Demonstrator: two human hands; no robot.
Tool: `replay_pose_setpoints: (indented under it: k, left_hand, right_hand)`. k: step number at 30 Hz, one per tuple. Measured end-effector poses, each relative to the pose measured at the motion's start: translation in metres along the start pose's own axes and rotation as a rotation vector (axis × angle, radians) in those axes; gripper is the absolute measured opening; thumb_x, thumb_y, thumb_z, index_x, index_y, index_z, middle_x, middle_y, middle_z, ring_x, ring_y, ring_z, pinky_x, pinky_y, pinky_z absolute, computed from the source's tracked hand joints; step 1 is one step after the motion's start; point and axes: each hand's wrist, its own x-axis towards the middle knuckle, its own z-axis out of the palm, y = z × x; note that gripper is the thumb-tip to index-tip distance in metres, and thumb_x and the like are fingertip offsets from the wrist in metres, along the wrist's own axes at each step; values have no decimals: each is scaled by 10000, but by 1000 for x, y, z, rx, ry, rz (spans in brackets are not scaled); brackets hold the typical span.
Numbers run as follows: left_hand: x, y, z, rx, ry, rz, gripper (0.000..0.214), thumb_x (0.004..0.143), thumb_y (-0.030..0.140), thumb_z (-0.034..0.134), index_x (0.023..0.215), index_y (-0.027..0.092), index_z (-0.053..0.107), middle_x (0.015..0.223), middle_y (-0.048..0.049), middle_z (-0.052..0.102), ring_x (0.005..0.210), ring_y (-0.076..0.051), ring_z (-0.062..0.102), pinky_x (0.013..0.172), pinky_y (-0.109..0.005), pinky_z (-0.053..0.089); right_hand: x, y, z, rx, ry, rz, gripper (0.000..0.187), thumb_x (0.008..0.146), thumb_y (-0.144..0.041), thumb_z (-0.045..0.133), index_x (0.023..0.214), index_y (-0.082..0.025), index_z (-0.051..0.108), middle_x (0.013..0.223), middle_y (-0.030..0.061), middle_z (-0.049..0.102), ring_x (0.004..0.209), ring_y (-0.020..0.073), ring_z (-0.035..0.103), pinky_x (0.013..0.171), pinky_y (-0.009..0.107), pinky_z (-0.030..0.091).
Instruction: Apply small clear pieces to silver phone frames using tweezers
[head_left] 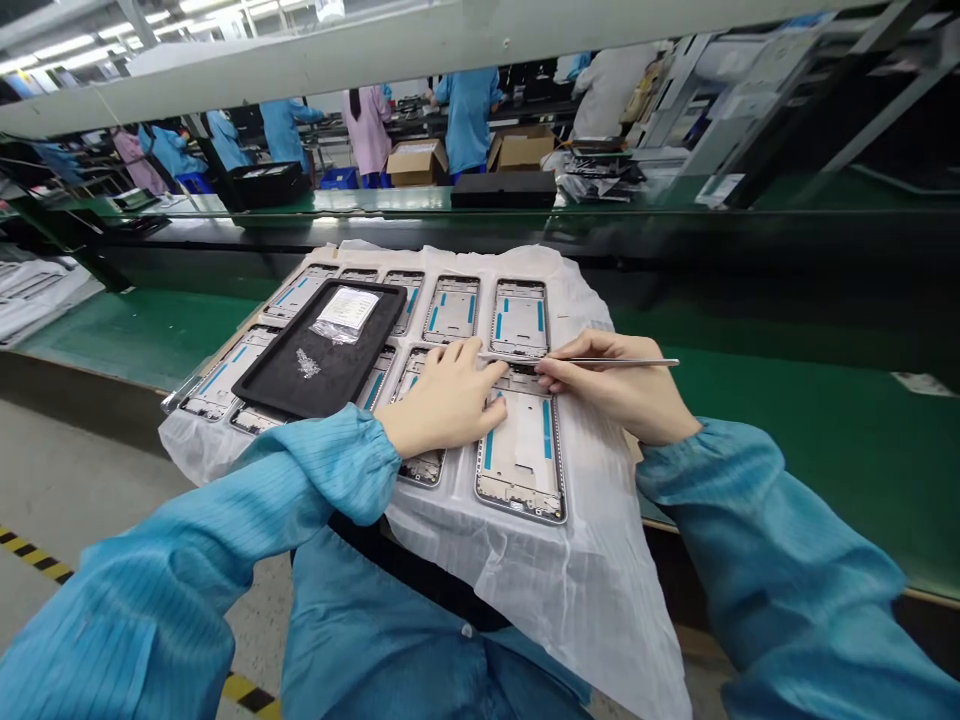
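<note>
— Where's the frame (521, 455)?
— On the cloth (585, 580), right of the tray (322, 350).
— And the hands?
— Left grip (442, 400) lies released, flat, fingers on its top edge. Right grip (626, 390) pinches tweezers (622, 361), tip there too.

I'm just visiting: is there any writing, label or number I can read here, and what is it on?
Nothing here reads as words.
Label in the small plastic bag on the black tray: printed, too small to read.
Cardboard boxes at the back: marks blurred.
Paper sheet at far right: blurred.
Tweezers in the right hand, phone frame under them: no text shows.
</note>
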Motion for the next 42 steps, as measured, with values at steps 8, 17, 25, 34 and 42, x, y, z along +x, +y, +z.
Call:
replay_pose_setpoints:
  k: [8, 17, 25, 34, 42]
  left_hand:
    - [1, 1, 1, 184, 8, 76, 463, 1034, 306, 414, 1417, 138, 613, 1418, -267, 579, 1276, -436, 583, 987, -585, 477]
    - [4, -13, 17, 263, 104, 46, 527, 1034, 276, 324, 1420, 163, 664, 1449, -270, 592, 1276, -429, 632, 938, -578, 541]
    - [14, -16, 16, 157, 87, -45, 503, 988, 352, 405, 1367, 206, 701, 1394, -233, 611, 1233, -435, 629, 927, -601, 536]
    - [24, 20, -7, -75, -40, -104, 445, 977, 389, 518, 1338, 183, 678, 1432, -223, 573, 1343, -402, 535, 1064, -590, 470]
    - [33, 24, -14, -116, 5, -103, 384, 962, 381, 595, 1237, 139, 709, 1372, -217, 628, 1271, -381, 602, 1021, -547, 535]
  right_hand:
    - [-22, 4, -16, 125, 104, 7, 508, 594, -547, 1007, 716, -170, 689, 673, 77, 735, 581, 182, 710, 534, 269, 617]
    - [-39, 12, -22, 176, 157, -6, 546, 620, -607, 968, 722, -182, 640, 674, 67, 735, 536, 175, 680, 496, 283, 589]
    - [-42, 10, -18, 250, 291, 1, 581, 543, -638, 979, 730, -189, 661, 695, 53, 726, 548, 170, 658, 469, 275, 570]
    - [-71, -2, -40, 288, 284, 37, 392, 623, -437, 1017, 849, -218, 784, 720, 23, 722, 563, 97, 645, 486, 139, 524]
    - [-72, -12, -49, 174, 404, 92, 526, 466, -531, 1046, 802, -219, 787, 721, 47, 659, 648, 159, 628, 477, 211, 510]
